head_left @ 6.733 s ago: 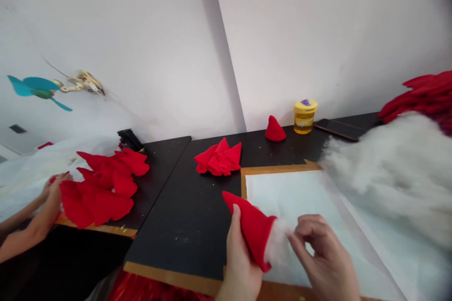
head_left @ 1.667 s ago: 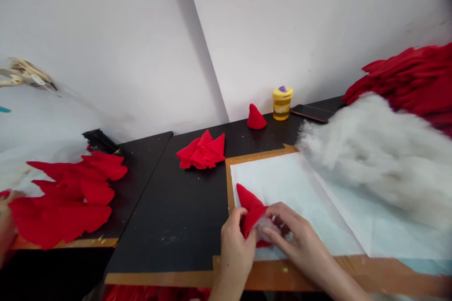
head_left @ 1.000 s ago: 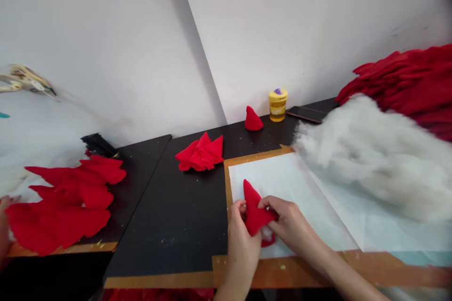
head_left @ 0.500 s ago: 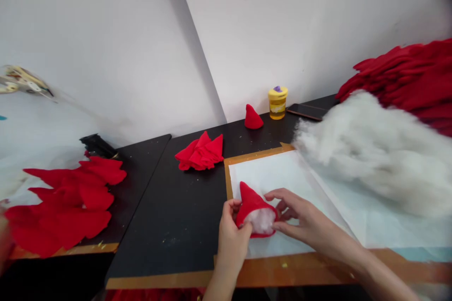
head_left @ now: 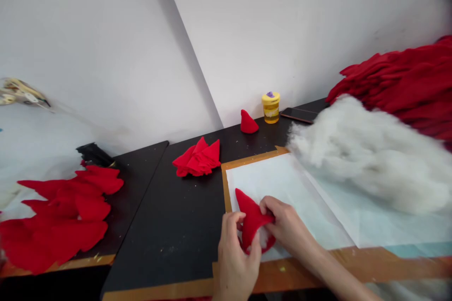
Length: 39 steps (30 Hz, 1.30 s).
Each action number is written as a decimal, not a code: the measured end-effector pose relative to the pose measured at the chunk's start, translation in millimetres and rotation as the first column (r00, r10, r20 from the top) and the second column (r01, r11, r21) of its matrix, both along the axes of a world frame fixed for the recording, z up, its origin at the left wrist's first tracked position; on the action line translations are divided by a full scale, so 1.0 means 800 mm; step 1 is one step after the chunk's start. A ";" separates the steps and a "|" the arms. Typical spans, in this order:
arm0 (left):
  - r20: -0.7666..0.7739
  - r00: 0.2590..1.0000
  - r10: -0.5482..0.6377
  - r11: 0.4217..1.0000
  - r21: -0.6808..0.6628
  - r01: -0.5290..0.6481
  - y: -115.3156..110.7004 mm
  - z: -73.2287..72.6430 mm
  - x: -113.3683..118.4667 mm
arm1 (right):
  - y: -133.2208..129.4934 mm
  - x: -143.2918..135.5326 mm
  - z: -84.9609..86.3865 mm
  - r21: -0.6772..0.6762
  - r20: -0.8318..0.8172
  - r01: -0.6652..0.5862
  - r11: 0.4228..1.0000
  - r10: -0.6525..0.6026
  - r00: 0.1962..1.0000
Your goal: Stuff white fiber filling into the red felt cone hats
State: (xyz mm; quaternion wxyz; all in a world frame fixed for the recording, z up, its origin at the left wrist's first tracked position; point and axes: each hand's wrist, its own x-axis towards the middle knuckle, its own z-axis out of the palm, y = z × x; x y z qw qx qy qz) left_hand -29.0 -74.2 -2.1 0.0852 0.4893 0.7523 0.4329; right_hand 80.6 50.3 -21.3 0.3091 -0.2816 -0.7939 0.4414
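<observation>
A small red felt cone hat (head_left: 249, 218) is held over the white paper (head_left: 263, 176), its tip pointing up and to the left. White stuffing (head_left: 263, 239) shows at its open end, which faces me. My left hand (head_left: 237, 254) grips the left side, with the thumb at the opening. On the right edge, my right hand (head_left: 284, 221) pinches the red fabric between thumb and fingers and bends the rim inward. Part of the stuffing is covered by the folded edge and my left thumb.
Fluffy white stuffing (head_left: 367, 155) is heaped at the right, before a red fabric pile (head_left: 399, 80). Behind stand a red cone (head_left: 248, 122), a yellow-lidded tub (head_left: 271, 109) and a phone (head_left: 300, 115). Red pieces lie at centre (head_left: 197, 157) and left (head_left: 63, 216), near a black object (head_left: 93, 154).
My right hand has closed on the hat's rim, where its fingers were spread before. The rim is now folded over part of the stuffing. The view has shifted slightly.
</observation>
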 end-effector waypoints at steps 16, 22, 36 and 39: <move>-0.099 0.995 0.027 0.999 0.019 -0.025 0.006 -0.029 -0.020 | -0.017 -0.004 0.004 0.072 0.407 -0.028 0.997 -0.004 0.913; -0.115 0.989 0.088 0.995 -0.046 -0.094 -0.003 -0.027 -0.022 | -0.020 -0.002 0.000 0.125 0.378 0.013 0.992 -0.059 0.924; -0.215 0.975 -0.054 0.996 -0.087 0.036 -0.009 0.007 -0.013 | -0.024 0.019 0.004 -0.031 0.200 -0.050 0.998 0.055 0.978; -0.235 0.972 -0.028 0.989 -0.149 -0.007 0.012 -0.007 -0.016 | -0.022 0.006 -0.005 0.049 0.201 -0.017 0.999 0.007 0.980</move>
